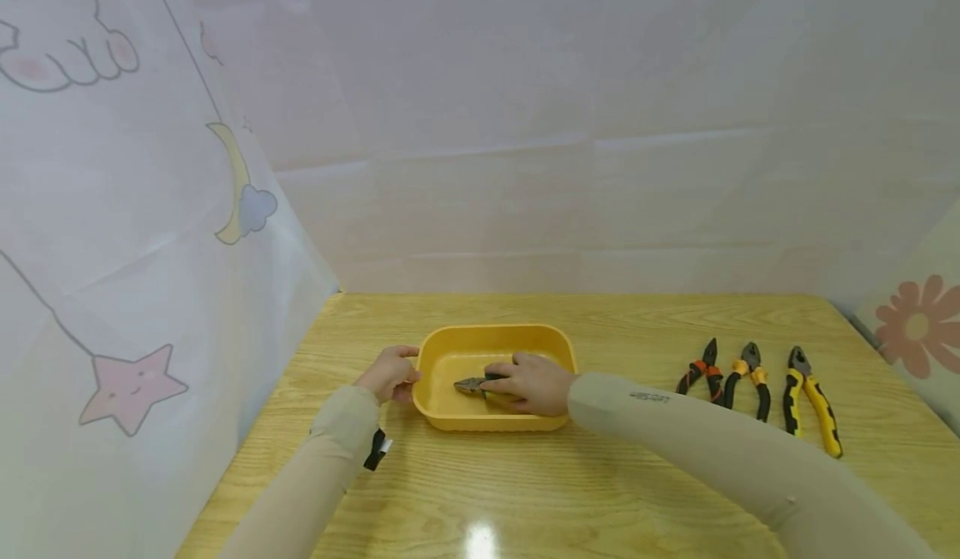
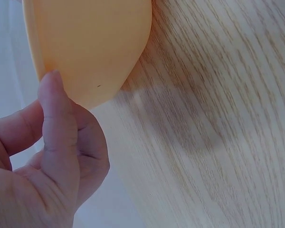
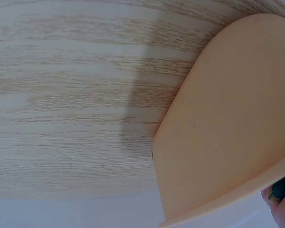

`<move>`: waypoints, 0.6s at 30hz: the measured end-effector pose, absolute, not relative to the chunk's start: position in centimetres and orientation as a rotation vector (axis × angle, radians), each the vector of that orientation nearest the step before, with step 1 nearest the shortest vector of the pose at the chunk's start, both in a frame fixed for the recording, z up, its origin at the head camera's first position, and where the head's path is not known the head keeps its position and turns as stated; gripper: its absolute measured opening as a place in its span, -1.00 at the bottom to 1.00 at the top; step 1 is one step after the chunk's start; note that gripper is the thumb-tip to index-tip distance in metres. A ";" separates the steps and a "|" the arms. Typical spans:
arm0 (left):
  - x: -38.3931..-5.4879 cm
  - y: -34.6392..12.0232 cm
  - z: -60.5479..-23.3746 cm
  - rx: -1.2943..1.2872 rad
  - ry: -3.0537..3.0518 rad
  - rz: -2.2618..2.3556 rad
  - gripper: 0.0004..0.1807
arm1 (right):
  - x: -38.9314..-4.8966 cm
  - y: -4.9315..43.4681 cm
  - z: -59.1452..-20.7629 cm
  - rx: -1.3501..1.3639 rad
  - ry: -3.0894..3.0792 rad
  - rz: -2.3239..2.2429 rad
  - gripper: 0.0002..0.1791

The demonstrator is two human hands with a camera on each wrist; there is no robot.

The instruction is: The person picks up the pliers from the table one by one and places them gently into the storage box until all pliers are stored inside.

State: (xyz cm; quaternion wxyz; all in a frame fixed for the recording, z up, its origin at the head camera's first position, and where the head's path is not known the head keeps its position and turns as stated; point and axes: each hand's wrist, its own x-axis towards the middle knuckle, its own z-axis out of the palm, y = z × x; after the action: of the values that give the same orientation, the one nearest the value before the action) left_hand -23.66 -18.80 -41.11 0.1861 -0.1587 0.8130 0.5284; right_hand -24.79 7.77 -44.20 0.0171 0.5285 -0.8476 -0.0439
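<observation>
A yellow plastic bin (image 1: 495, 422) sits on the wooden table. At its left end is my left hand (image 1: 390, 373), with fingertips at the rim; the left wrist view shows a digit of this hand (image 2: 59, 137) against the bin's outer wall (image 2: 95, 42). My right hand (image 1: 536, 384) reaches into the bin and grips a pair of pliers (image 1: 469, 385) by the dark handles, jaws pointing left. Low in the bin, the pliers lie about level; whether they touch its floor I cannot tell. Only a dark green bit of handle (image 3: 281, 186) shows past the rim in the right wrist view.
To the right lie red-and-black pliers (image 1: 711, 371), orange-and-black pliers (image 1: 741, 367) and larger yellow-and-black pliers (image 1: 801, 361), side by side with jaws away from me. My right sleeve (image 1: 697, 430) passes in front of them. Printed cloth (image 1: 480, 209) hangs behind the table.
</observation>
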 end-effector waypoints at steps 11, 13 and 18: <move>-23.4 -18.7 -40.8 -0.429 2.290 1.503 -0.43 | -24.8 7.2 -44.4 1.629 -2.628 -0.228 -0.40; -23.4 -18.8 -40.8 -0.432 2.291 1.502 -0.43 | -24.8 7.1 -44.5 1.637 -2.624 -0.275 -0.38; -23.7 -19.0 -41.2 -0.420 2.289 1.501 -0.43 | -24.8 7.0 -44.8 1.667 -2.692 -0.314 -0.32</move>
State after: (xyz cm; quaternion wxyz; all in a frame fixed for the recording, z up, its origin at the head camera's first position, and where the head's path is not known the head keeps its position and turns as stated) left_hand -23.66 -18.99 -41.17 0.1853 -0.1490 0.8122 0.5327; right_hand -24.77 7.01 -44.77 -0.0203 0.5238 -0.8459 -0.0986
